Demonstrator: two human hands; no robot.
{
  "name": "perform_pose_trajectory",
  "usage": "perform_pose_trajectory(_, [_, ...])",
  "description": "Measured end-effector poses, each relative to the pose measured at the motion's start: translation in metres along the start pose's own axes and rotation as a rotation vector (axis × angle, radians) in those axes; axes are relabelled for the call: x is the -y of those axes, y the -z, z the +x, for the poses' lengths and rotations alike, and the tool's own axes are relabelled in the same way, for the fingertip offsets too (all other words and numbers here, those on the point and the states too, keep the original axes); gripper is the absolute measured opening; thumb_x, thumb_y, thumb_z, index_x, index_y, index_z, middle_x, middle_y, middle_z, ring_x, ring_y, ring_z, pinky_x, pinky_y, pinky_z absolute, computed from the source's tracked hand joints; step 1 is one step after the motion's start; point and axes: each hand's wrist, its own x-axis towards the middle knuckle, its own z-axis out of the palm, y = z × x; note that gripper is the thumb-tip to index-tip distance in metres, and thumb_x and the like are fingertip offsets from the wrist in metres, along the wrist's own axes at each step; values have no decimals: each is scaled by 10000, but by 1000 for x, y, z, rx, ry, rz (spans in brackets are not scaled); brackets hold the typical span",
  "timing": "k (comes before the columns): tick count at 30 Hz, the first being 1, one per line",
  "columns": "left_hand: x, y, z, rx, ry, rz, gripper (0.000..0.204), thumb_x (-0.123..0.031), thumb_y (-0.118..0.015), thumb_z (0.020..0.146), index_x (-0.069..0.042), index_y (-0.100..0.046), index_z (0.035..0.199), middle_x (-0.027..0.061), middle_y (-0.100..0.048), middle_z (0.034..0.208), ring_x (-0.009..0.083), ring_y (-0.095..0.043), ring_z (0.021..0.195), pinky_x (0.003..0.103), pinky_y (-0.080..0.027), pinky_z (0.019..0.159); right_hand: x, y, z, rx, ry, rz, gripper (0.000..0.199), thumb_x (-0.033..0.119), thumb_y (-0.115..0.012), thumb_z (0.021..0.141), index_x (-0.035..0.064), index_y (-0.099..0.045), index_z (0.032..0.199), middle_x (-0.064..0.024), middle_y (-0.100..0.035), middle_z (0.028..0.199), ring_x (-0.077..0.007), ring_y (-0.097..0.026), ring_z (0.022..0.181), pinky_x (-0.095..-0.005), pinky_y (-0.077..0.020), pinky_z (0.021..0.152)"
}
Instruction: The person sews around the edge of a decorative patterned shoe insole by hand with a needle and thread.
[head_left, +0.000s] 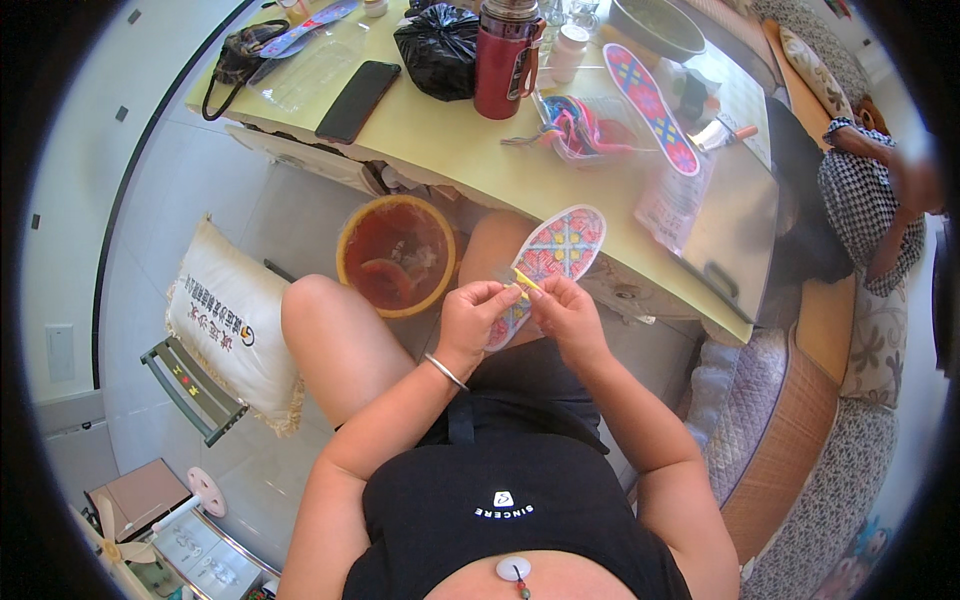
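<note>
A yellow-topped table (590, 190) stands on pale floor tiles (150, 260).

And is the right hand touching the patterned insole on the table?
Apart: the head view shows bare yellow tabletop between the right hand and that insole.

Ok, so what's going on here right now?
A seated person is pinching a small yellow strip between the left hand and right hand. A patterned insole is partly beneath them. Another insole, coloured thread, a phone and a red flask are on the table.
</note>
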Motion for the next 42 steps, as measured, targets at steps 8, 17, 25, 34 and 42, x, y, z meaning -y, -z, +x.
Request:
perform_pose_trajectory(8, [1,9,2,-39,45,-75,134,-95,-720,824,3,-650,763,-3,-583,648,41,-448,542,186,-342,512,5,3,-6,-191,347,-447,237,81,-580,923,-51,-525,1112,-44,-612,747,-109,-578,696,-237,-460,642])
perform_pose_trajectory(17, [4,17,1,-80,22,-89,118,-71,-715,819,-5,-639,758,13,-615,678,44,-472,556,182,-343,519,34,28,-3,-245,326,-485,164,24,-516,929,-42,-620,1036,-37,-649,838,-97,-555,683,-227,-455,619])
perform_pose_trajectory(25, [3,23,-1,-94,-10,-64,161,-101,-720,820,-17,-629,716,-6,-587,637,40,-460,547,187,-334,518,85,78,35,-537,805,-1172,217,61,-595,841,37,-618,1056,-160,-647,766,-326,-638,686,-387,-508,638])
perform_pose_trajectory(34, [1,25,-6,-93,-13,-57,169,-104,-720,826,-17,-622,719,-13,-587,652,33,-463,564,189,-350,529,111,54,52,-591,1068,-1516,299,84,-675,765,52,-621,1057,-178,-626,1065,-366,-574,1024,-435,-468,829])
perform_pose_trajectory(42, [-19,6,-13,-17,-129,131,146,-80,-697,845,-15,-626,736,-24,-588,673,32,-490,605,190,-383,548,43,-19,0,161,670,-1178,551,139,-689,797,-15,-471,1280,-218,-594,1087,-381,-570,1020,-435,-463,860])
